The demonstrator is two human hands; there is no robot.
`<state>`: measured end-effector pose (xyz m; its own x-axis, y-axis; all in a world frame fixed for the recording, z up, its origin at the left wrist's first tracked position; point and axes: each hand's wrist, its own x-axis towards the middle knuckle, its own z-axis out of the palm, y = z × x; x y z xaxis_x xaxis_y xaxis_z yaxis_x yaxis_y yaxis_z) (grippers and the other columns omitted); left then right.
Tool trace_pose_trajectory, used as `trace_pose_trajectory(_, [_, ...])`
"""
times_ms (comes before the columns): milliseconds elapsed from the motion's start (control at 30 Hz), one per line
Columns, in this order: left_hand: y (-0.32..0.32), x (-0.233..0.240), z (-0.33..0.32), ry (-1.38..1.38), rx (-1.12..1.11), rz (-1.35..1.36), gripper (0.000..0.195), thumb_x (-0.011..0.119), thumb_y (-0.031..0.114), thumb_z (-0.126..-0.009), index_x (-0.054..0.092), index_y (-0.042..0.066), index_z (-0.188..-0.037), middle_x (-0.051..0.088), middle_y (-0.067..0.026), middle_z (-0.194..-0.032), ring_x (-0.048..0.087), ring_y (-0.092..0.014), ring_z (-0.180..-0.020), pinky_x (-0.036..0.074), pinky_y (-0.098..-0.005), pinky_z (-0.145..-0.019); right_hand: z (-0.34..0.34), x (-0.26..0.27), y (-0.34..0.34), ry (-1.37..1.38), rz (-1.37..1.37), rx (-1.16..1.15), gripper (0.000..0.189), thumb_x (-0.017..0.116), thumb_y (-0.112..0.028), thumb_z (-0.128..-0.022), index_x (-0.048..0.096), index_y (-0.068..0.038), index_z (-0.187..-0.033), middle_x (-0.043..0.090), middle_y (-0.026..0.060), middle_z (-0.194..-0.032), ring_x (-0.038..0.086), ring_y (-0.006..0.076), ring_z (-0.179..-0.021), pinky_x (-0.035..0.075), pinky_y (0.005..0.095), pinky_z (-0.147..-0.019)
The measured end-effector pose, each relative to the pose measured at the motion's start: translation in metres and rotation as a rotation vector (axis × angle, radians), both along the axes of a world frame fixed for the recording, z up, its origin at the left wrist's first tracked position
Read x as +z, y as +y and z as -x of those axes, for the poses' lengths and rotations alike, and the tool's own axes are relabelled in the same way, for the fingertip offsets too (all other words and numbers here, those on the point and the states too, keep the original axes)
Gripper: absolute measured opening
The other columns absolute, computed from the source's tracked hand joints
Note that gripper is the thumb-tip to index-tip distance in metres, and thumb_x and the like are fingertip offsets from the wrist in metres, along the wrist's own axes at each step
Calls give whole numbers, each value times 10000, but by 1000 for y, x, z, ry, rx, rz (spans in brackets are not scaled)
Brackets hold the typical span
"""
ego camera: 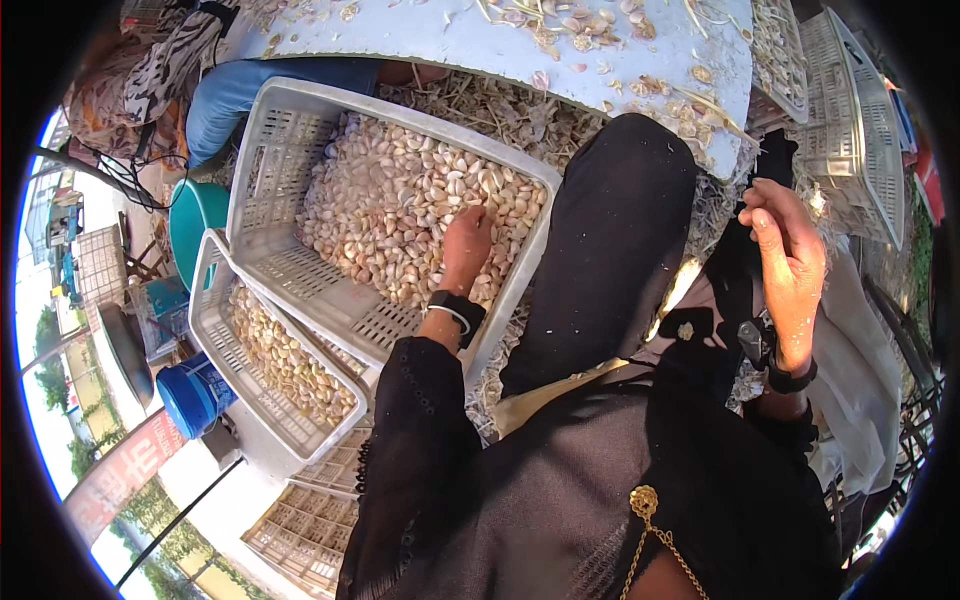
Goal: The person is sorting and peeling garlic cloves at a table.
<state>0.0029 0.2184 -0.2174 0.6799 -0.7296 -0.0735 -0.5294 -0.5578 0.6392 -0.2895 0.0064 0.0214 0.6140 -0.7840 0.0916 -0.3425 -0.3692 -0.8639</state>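
Observation:
My left hand (pixel 467 246), with a dark band at the wrist, reaches into a large white plastic crate (pixel 244 161). Its fingertips touch the heap of garlic cloves (pixel 397 195) in there, and whether they pinch a clove is hidden. Off to the right, my right hand (pixel 791 247) is raised in sunlight beside my knee. Its fingers are loosely curled and apart, with nothing visible in them. Small pale flecks stick to its skin.
Beside the large crate stands a smaller crate (pixel 206 281) of peeled-looking cloves (pixel 292 360). A white tabletop (pixel 450 34) bears scattered cloves and skins. Nearby are a teal bucket (pixel 196 221), a blue bucket (pixel 187 401), stacked crates (pixel 832 142) and a seated person's denim-covered leg (pixel 225 105).

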Motion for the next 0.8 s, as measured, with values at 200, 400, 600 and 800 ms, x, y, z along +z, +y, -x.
trace_pose_trajectory(200, [-12,190,40,263,208,473,103,626,84,-940,642,-8,-898,559,-9,-701,469,-63,-613,393,-236,-553,-33,16,18,-275,-616,227,504,617,-226,-973,455,2,-1393,598,105,-1204,600,145,-1011,484,260,-806])
trace_pose_trajectory(400, [-106,278,75,14,-388,586,276,757,170,-828,650,15,-1031,626,-144,-1008,640,-300,-836,522,-362,-713,-5,16,-14,-211,-372,105,532,656,-256,-922,481,-23,-1367,558,130,-1298,546,223,-1194,433,338,-984])
trace_pose_trajectory(600, [-221,205,-58,-343,-227,331,156,621,123,-865,675,18,-968,668,-160,-932,643,-367,-847,510,-430,-741,53,-11,-59,222,136,-45,373,659,-138,-884,575,-20,-1228,594,145,-1199,602,281,-1067,466,323,-924])
trace_pose_trajectory(800, [-262,183,-85,-517,-361,21,258,591,187,-865,692,71,-1073,668,-211,-1034,638,-383,-960,504,-449,-848,-85,-2,-127,45,432,276,227,574,-140,-936,625,-37,-1132,640,138,-1056,632,270,-856,506,350,-784])
